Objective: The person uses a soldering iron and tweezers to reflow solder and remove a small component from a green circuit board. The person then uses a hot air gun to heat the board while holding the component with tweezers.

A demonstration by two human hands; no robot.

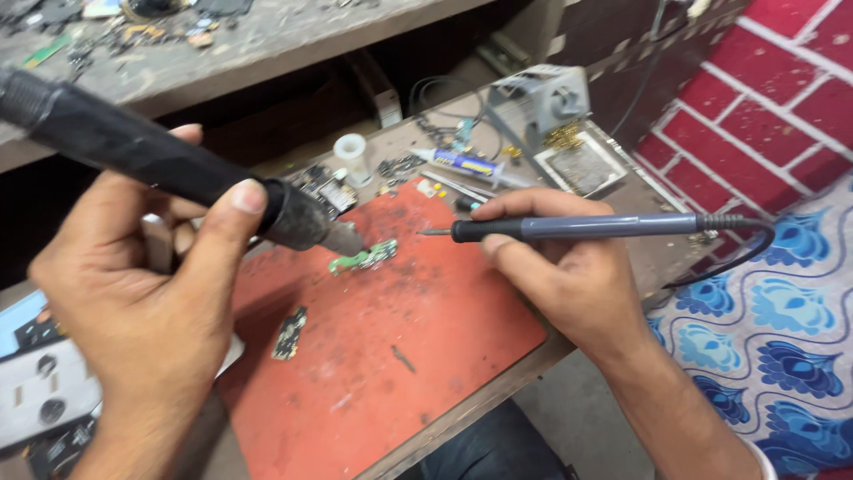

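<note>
A worn wooden workbench [622,191] stands beside a red brick-patterned wall [782,98].

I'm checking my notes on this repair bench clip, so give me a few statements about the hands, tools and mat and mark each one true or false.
1. The left hand grips a thick black hot air handpiece. True.
2. The handpiece nozzle points at a small green circuit board on the red work mat. True.
3. The right hand holds tweezers. False: it holds a slim grey soldering iron, tip pointing left toward the board.
4. The work mat is blue. False: it is red and scuffed.
5. A second small dark circuit board lies on the mat, nearer the left hand. True.
6. The soldering iron is cordless. False: a black cable leaves its rear end.
</note>
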